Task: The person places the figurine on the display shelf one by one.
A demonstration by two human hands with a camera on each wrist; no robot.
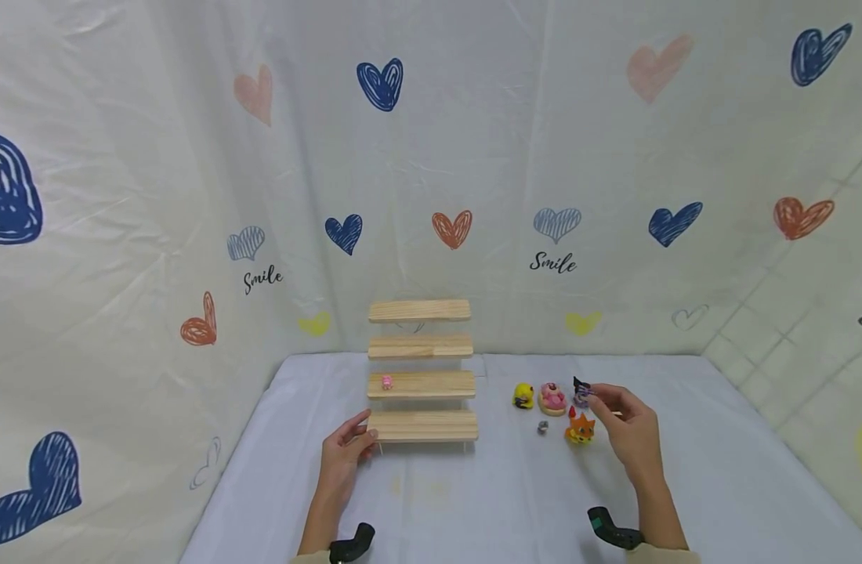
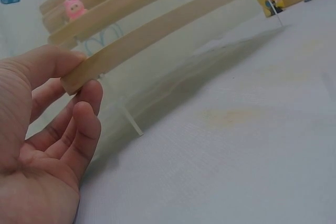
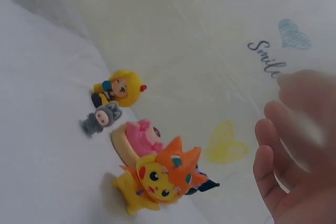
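Observation:
My left hand (image 1: 344,446) grips the left end of the lowest board of a four-tier wooden display shelf (image 1: 422,424). In the left wrist view the thumb lies on top and fingertips are underneath. A small pink figurine (image 1: 386,382) stands on the second board from the bottom. My right hand (image 1: 630,432) is at a black-and-purple figurine (image 1: 581,392), fingertips overlapping it in the head view. In the right wrist view its loosely bent fingers are apart from the toys, and an orange-and-yellow figurine (image 3: 163,179) mostly hides the black-and-purple one.
Beside it stand a yellow-haired figurine (image 1: 523,395), a pink figurine on a tan base (image 1: 552,399) and a small grey figurine (image 1: 542,428). A white cloth (image 1: 501,501) covers the table. Behind hangs a heart-printed curtain (image 1: 501,157).

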